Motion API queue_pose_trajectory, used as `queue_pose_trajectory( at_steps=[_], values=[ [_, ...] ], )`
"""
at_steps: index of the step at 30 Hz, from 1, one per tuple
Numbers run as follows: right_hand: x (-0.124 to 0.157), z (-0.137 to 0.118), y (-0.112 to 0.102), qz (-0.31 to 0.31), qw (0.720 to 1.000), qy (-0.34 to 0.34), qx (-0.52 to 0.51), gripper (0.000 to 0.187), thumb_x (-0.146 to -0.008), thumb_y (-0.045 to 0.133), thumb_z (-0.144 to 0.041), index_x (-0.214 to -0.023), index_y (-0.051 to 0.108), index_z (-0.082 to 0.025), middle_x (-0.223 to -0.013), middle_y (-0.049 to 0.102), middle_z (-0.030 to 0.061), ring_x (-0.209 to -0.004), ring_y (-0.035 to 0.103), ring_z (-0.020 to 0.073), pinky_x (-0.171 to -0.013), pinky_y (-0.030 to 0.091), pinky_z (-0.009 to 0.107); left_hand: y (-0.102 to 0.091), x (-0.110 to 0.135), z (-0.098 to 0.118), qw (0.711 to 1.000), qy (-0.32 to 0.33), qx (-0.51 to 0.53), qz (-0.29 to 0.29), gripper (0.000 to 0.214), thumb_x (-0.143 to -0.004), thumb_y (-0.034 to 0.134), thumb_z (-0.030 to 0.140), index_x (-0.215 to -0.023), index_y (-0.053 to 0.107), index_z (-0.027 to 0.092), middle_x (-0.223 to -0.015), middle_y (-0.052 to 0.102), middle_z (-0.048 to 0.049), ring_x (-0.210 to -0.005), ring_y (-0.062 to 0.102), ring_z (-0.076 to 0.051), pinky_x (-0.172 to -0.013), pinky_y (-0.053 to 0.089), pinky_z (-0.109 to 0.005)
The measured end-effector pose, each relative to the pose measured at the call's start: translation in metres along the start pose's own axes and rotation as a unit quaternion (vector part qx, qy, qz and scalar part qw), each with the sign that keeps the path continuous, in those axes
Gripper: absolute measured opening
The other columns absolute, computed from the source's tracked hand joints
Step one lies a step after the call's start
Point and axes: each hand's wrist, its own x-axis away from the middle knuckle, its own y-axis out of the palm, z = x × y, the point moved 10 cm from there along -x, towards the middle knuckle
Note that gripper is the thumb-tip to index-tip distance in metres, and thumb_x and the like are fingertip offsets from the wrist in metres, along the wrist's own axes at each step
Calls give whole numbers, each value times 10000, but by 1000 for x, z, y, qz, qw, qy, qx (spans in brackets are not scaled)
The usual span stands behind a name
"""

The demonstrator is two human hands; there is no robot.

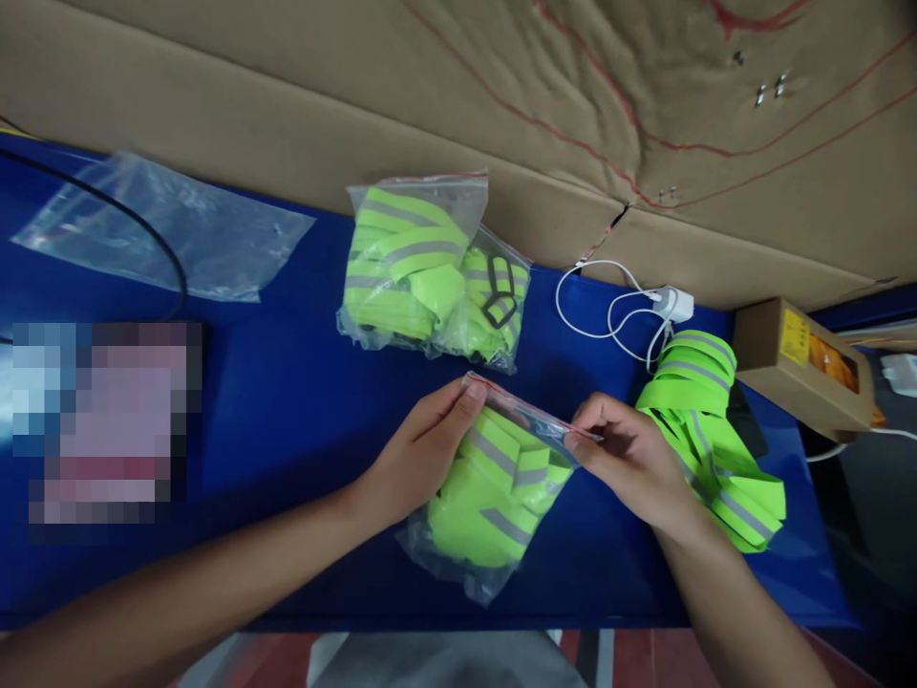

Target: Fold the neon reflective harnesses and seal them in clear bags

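A clear zip bag (494,497) packed with folded neon-green reflective straps lies between my hands near the front of the blue table. My left hand (430,435) pinches the left end of its red-edged zip strip. At the right end of the same strip, my right hand (627,454) grips it between thumb and fingers. Just beyond are two filled bags side by side, a larger bag (408,263) and a smaller bag (494,296) with dark buckles showing. Loose reflective straps (706,420) are heaped to the right of my right hand.
A flat empty plastic bag (172,225) lies at the back left under a black cable (143,215). A pixelated item (118,411) is at left. A white charger (673,303) with its cord and a cardboard box (806,363) sit at right. Brown covering (287,105) borders the table's back.
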Motion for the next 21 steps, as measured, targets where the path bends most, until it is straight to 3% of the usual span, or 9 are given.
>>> queue_pose_trajectory(
  at_steps=[8, 21],
  values=[
    [0, -13, 11, -11, 1000, -20, 21, 108, -952, 625, -271, -868, 609, -205, -712, 537, -42, -615, 468, 97, -551, 342, 227, 7, 3, 8, 996, 48, -57, -39, 362, -1029, 521, 502, -977, 734, 214, -880, 720, -16, -814, 628, -153, -754, 479, -231],
    [2, -11, 20, -5, 1000, -16, 8, 120, -901, 608, -205, -795, 552, -206, -661, 475, -54, -575, 407, 93, -535, 323, 235, 17, 7, 9, 991, 65, -96, -73, 376, -1053, 464, 467, -990, 712, 190, -885, 705, -30, -796, 608, -161, -732, 462, -257]
  ],
)
